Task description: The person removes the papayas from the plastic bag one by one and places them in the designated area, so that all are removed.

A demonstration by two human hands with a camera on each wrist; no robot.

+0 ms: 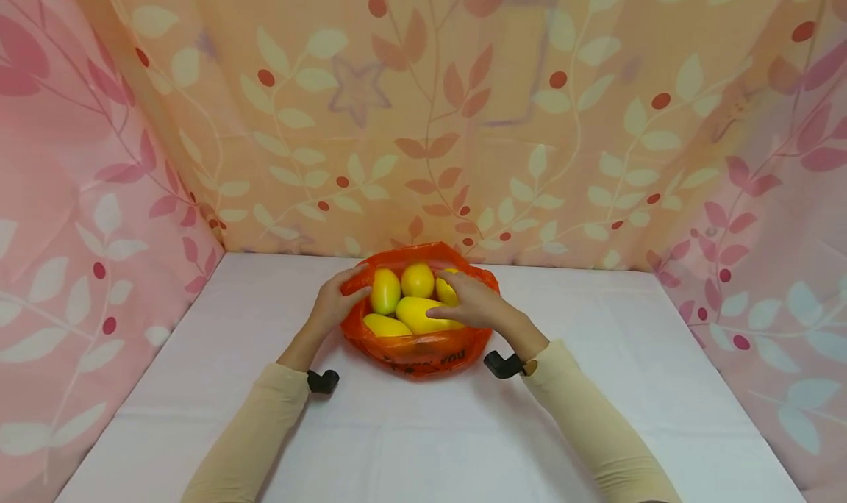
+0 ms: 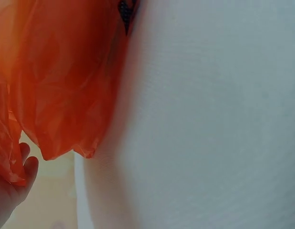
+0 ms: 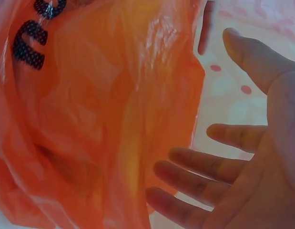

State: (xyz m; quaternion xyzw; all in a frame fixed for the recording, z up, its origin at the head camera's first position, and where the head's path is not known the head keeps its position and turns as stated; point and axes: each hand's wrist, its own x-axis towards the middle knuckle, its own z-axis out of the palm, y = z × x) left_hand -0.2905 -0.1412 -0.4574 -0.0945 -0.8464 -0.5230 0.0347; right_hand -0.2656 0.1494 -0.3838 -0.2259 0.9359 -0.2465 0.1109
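An orange-red plastic bag (image 1: pixel 423 356) with dark lettering stands with its mouth open, and several yellow mangoes (image 1: pixel 417 280) lie inside. My left hand (image 1: pixel 333 299) is at the bag's left rim, thumb and fingers apart; in the left wrist view its fingertips (image 2: pixel 31 164) show beside the orange plastic. Over the right part of the bag's mouth reaches my right hand (image 1: pixel 478 301), partly hiding a mango (image 1: pixel 446 290) at the right. The right wrist view shows that hand's fingers (image 3: pixel 199 164) spread beside the bag's side, with nothing held between them.
The bag stands on a white-covered table (image 1: pixel 410 444), towards the back. A floral curtain (image 1: pixel 423 120) hangs behind it, with more patterned cloth at left and right. Each wrist wears a small black camera mount (image 1: pixel 323 382).
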